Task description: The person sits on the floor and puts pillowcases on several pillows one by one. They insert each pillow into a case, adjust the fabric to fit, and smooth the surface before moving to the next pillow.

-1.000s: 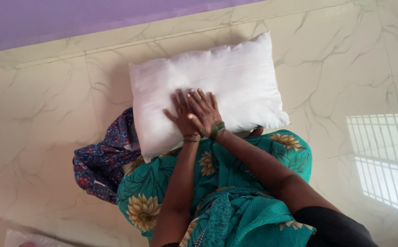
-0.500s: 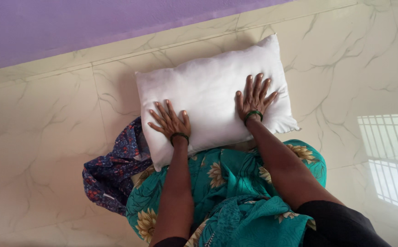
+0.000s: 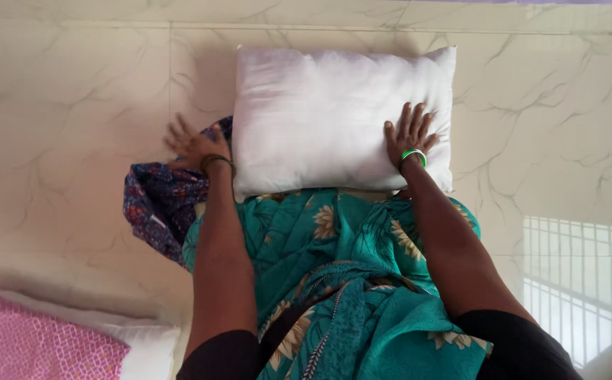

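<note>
Two hands: both spread flat, gripping nothing
right hand [image 3: 409,137]: fingers splayed, palm down on white pillow [image 3: 320,112], right end
left hand [image 3: 192,146]: open, on dark floral cloth [image 3: 158,200] just left of pillow
pillow: flat on marble floor [image 3: 66,105], near edge over teal floral lap

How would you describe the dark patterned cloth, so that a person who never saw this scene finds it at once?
Start from the white pillow lying on the pale marble floor. Go to its left edge, where the left hand rests on a crumpled cloth. That cloth is navy blue with small red flowers, unlike the teal garment with large yellow flowers beside it and the pink patterned fabric lower left.
</note>
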